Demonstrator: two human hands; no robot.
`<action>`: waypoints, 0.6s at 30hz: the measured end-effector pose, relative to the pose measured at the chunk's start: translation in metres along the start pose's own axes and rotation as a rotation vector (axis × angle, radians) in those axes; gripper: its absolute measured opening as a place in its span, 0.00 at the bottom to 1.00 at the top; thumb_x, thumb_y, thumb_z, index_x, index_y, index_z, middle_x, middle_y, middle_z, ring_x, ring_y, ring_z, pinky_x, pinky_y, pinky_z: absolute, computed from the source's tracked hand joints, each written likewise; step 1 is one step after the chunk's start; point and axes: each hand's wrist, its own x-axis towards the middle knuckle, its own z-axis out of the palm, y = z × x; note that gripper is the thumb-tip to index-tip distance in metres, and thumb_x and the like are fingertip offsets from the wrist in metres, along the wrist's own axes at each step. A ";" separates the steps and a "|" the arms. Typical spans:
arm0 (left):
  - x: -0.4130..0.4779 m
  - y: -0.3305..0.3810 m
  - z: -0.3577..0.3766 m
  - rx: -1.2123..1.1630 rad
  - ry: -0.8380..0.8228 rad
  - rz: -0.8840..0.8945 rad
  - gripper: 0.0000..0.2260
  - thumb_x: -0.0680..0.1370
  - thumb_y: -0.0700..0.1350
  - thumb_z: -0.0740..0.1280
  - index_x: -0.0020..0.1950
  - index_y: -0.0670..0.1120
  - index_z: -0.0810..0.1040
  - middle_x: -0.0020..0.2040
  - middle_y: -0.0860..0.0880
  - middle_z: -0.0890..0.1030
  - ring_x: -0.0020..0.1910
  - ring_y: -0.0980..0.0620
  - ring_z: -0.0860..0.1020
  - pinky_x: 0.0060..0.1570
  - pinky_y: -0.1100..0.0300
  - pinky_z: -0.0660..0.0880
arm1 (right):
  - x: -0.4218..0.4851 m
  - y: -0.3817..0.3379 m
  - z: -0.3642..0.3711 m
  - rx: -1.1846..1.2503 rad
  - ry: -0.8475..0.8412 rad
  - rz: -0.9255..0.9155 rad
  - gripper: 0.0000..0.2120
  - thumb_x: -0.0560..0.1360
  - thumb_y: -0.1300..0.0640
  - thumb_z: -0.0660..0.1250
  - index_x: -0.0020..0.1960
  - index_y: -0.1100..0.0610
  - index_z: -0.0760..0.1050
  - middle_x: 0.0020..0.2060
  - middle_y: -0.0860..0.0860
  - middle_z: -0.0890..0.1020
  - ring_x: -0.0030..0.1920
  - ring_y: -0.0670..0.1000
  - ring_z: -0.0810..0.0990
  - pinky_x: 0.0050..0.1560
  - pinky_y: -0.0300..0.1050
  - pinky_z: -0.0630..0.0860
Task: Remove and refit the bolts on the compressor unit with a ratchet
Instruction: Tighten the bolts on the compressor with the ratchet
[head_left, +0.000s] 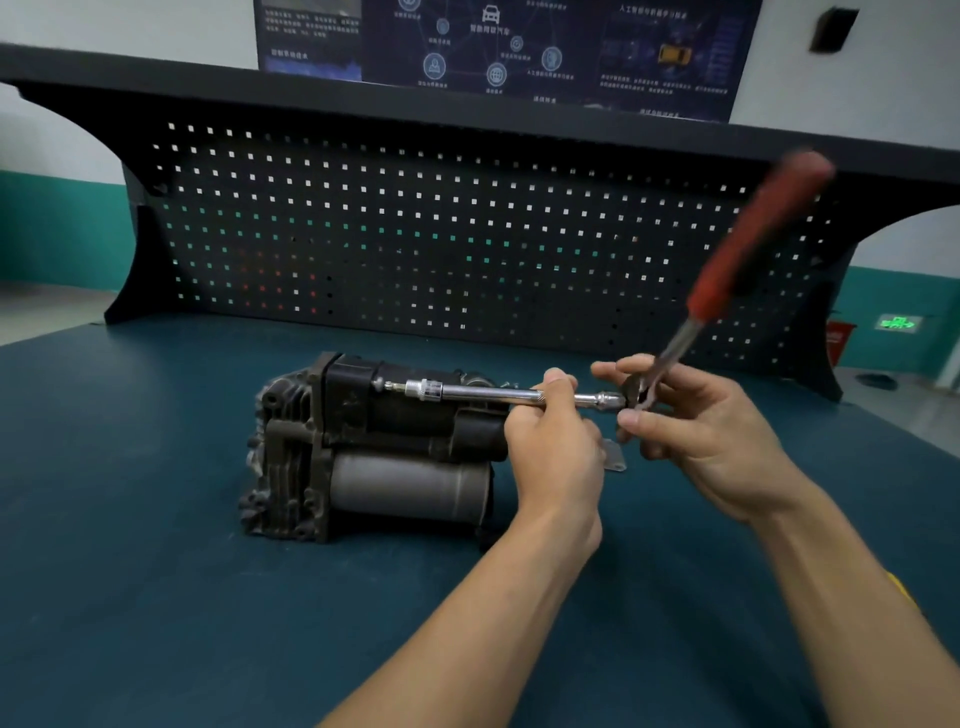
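Note:
A dark, grimy compressor unit (374, 447) lies on the blue-green bench top (156, 597), its grey cylinder facing me. A chrome extension bar (483, 394) runs level from a bolt on the unit's upper face (382, 385) to the ratchet head (638, 392). My left hand (556, 452) grips the bar near its right end. My right hand (701, 421) pinches the ratchet head between thumb and fingers. The ratchet's red handle (753, 239) sticks up and to the right, blurred.
A black pegboard (441, 234) stands upright along the back of the bench, under a dark shelf. A small metal bracket (615, 457) shows beside the unit, between my hands. A poster hangs on the wall behind.

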 end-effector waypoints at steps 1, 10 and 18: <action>0.000 0.001 0.000 0.001 0.000 -0.006 0.10 0.85 0.49 0.60 0.48 0.45 0.71 0.20 0.58 0.64 0.19 0.59 0.62 0.21 0.66 0.62 | 0.000 0.000 0.000 -0.038 -0.005 -0.048 0.19 0.67 0.66 0.75 0.52 0.47 0.86 0.59 0.51 0.84 0.40 0.45 0.81 0.35 0.36 0.74; 0.001 0.001 0.000 -0.026 0.008 -0.011 0.11 0.85 0.50 0.60 0.48 0.45 0.72 0.20 0.58 0.64 0.20 0.59 0.62 0.21 0.66 0.61 | -0.002 0.001 0.000 -0.116 -0.079 -0.092 0.20 0.66 0.75 0.74 0.51 0.54 0.85 0.63 0.45 0.82 0.48 0.49 0.85 0.50 0.40 0.81; 0.001 0.001 0.000 -0.025 0.002 0.005 0.12 0.86 0.49 0.58 0.46 0.44 0.69 0.20 0.58 0.64 0.18 0.60 0.63 0.20 0.67 0.62 | -0.001 0.005 0.001 0.000 -0.073 0.030 0.26 0.63 0.50 0.83 0.60 0.48 0.83 0.52 0.57 0.84 0.47 0.51 0.83 0.43 0.38 0.79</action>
